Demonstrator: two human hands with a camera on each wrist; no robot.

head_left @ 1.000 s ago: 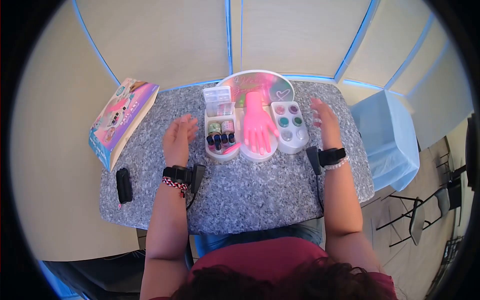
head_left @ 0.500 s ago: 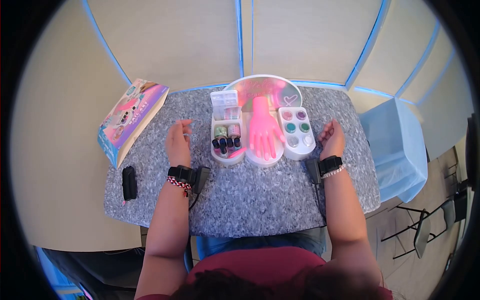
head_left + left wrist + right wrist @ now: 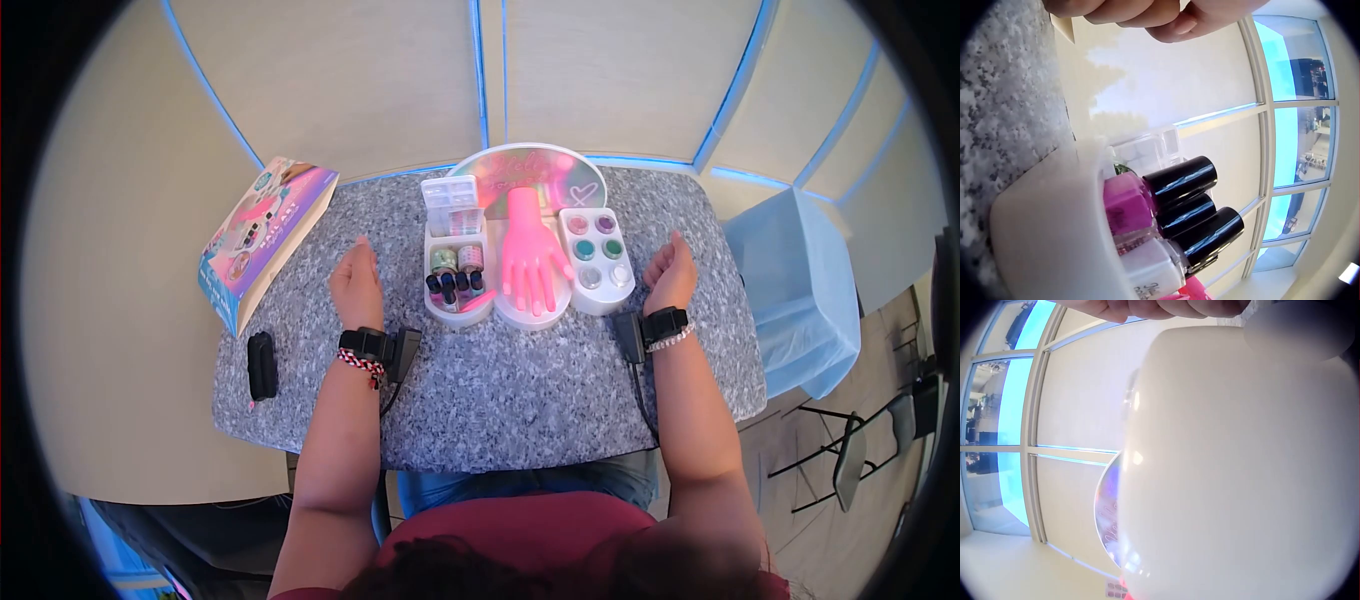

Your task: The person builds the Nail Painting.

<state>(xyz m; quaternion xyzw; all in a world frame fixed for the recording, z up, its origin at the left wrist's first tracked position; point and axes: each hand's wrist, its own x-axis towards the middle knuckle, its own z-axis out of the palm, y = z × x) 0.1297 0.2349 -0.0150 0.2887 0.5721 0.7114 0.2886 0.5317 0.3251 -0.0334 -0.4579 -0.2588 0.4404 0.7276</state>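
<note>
My left hand point(image 3: 357, 285) is at the left of a white nail art stand point(image 3: 530, 318), its fingers loosely curled around nothing. On the other side, my right hand point(image 3: 670, 272) lies near the stand's right part, also holding nothing, fingers loosely curled. A pink model hand point(image 3: 530, 250) stands fingers-down in the middle. Nail polish bottles point(image 3: 1129, 209) with black caps fill the left compartment, beside small jars point(image 3: 470, 258). Pots of glitter point(image 3: 583, 249) sit in the right part. The curled fingers point(image 3: 1141, 14) show at the top of the left wrist view.
A nail art box point(image 3: 265, 235) leans at the table's far left. Nearer me lies a black case point(image 3: 261, 366). The grey speckled table point(image 3: 520, 410) ends close to my body. Right of it stands something covered in light blue plastic point(image 3: 795, 290), with a folding chair point(image 3: 850, 465) beyond.
Both hands have gone from raised with fingers spread to lowered at the stand's sides, with their fingers curled in. The stand and the box stay in place as the head view shifts slightly.
</note>
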